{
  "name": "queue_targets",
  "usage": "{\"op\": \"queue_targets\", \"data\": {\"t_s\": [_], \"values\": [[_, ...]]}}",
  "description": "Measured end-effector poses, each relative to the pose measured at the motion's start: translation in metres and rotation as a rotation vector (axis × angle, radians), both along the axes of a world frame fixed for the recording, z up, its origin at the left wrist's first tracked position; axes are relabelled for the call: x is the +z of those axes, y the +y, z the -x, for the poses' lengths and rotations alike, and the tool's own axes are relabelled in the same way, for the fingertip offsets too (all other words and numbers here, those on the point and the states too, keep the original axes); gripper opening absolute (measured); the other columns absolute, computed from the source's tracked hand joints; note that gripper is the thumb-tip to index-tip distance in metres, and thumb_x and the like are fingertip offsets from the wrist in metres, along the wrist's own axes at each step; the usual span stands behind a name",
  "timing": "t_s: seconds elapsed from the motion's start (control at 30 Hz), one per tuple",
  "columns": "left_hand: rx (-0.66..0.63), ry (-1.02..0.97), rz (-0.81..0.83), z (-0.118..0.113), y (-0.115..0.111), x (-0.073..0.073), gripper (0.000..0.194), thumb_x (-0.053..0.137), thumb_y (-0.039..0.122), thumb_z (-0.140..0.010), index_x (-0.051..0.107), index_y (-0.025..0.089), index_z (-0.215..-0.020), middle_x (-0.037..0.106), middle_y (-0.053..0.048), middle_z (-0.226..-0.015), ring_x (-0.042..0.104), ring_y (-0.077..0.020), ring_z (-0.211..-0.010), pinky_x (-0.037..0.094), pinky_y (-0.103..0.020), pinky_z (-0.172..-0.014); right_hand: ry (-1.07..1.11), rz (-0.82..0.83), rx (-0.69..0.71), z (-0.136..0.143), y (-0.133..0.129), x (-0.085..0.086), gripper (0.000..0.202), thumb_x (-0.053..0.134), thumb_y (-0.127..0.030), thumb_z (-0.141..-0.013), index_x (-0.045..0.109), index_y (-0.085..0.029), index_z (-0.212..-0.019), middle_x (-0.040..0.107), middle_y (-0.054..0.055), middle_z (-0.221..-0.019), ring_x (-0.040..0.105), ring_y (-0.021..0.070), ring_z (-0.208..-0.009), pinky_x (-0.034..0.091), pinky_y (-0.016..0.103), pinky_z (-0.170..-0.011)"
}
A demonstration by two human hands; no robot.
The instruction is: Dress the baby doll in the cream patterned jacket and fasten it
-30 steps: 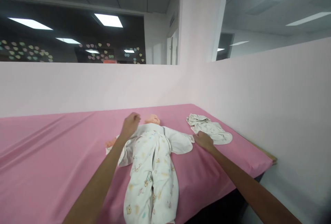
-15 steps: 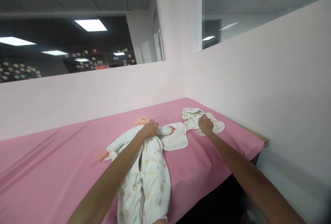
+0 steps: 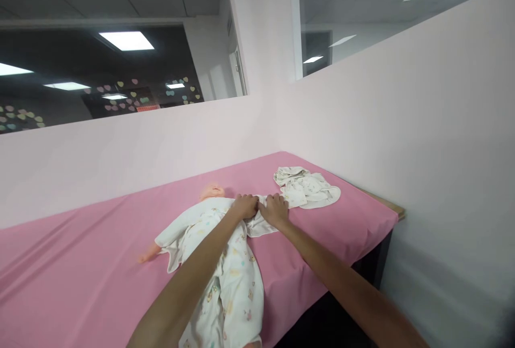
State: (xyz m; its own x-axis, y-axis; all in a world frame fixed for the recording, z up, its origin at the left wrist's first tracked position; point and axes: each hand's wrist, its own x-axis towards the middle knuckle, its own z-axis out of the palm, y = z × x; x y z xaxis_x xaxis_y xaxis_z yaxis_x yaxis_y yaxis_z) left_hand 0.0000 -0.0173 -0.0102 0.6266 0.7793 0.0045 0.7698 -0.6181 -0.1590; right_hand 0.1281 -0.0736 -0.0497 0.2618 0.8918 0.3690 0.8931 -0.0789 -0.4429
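A baby doll (image 3: pixel 231 273) lies on its back on the pink-covered table, dressed in a white print outfit. Its head (image 3: pixel 212 191) points to the wall, and one bare hand (image 3: pixel 149 253) sticks out of the left sleeve. My left hand (image 3: pixel 246 206) is closed on the sleeve at the doll's right-side shoulder. Close beside it, my right hand (image 3: pixel 276 210) is curled over the lower end of that same sleeve, hiding the doll's hand. Under both hands spreads a white cloth flap (image 3: pixel 261 228); the fingertips are partly hidden.
Folded white print baby clothes (image 3: pixel 311 188) lie near the table's far right corner. The pink cover (image 3: pixel 100 262) drapes over the front edge. White walls (image 3: pixel 362 133) with windows stand behind and to the right.
My right hand has moved left from the folded clothes to the doll's sleeve, beside my left hand. My left hand has shifted slightly along the sleeve. The view has turned a little right.
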Motion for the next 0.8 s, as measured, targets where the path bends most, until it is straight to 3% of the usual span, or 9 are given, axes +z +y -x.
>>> {"op": "queue_targets", "data": {"t_s": [0.13, 0.23, 0.43, 0.57, 0.8], "values": [[0.002, -0.024, 0.029, -0.001, 0.003, 0.000, 0.045, 0.051, 0.038, -0.087, 0.055, 0.026, -0.130, 0.063, -0.016, -0.121, 0.059, -0.0356, -0.113, 0.041, -0.052, -0.094, 0.047, -0.039, 0.049, 0.001, -0.001, -0.005, 0.026, 0.043, -0.029, -0.094, 0.063, -0.017, -0.104, 0.060, 0.016, -0.114, 0.051, 0.0291, -0.113, 0.031, 0.040, -0.097], [0.010, -0.053, 0.047, 0.005, 0.004, 0.005, 0.049, 0.055, 0.037, -0.084, 0.054, 0.026, -0.132, 0.063, -0.015, -0.120, 0.060, -0.0334, -0.112, 0.042, -0.047, -0.094, 0.123, -0.042, -0.014, -0.011, 0.002, -0.001, 0.026, 0.040, -0.023, -0.092, 0.064, -0.016, -0.100, 0.063, 0.015, -0.109, 0.054, 0.0277, -0.109, 0.034, 0.038, -0.094], [-0.006, -0.149, 0.096, 0.021, 0.004, 0.019, 0.039, 0.055, 0.039, -0.083, 0.059, 0.021, -0.117, 0.065, -0.011, -0.118, 0.064, -0.0251, -0.100, 0.047, -0.032, -0.081, 0.368, -0.003, -0.128, -0.025, 0.014, -0.001, 0.034, 0.034, -0.027, -0.089, 0.066, -0.016, -0.096, 0.069, 0.011, -0.092, 0.063, 0.0236, -0.084, 0.043, 0.031, -0.070], [0.010, -0.317, 0.166, 0.031, 0.004, 0.025, 0.032, 0.058, 0.034, -0.079, 0.060, 0.021, -0.108, 0.067, -0.007, -0.112, 0.064, -0.0222, -0.096, 0.046, -0.028, -0.076, 0.459, -0.001, -0.152, -0.026, 0.019, -0.005, 0.040, 0.029, -0.028, -0.088, 0.066, -0.016, -0.097, 0.070, 0.010, -0.088, 0.064, 0.0221, -0.079, 0.044, 0.028, -0.064], [-0.041, -0.481, 0.267, 0.039, 0.009, 0.027, 0.033, 0.059, 0.032, -0.076, 0.061, 0.020, -0.107, 0.067, -0.005, -0.107, 0.063, -0.0209, -0.094, 0.046, -0.027, -0.076, 0.421, 0.006, -0.053, -0.028, 0.019, -0.004, 0.038, 0.031, -0.030, -0.089, 0.067, -0.016, -0.091, 0.070, 0.008, -0.086, 0.062, 0.0204, -0.075, 0.039, 0.026, -0.060]]}}
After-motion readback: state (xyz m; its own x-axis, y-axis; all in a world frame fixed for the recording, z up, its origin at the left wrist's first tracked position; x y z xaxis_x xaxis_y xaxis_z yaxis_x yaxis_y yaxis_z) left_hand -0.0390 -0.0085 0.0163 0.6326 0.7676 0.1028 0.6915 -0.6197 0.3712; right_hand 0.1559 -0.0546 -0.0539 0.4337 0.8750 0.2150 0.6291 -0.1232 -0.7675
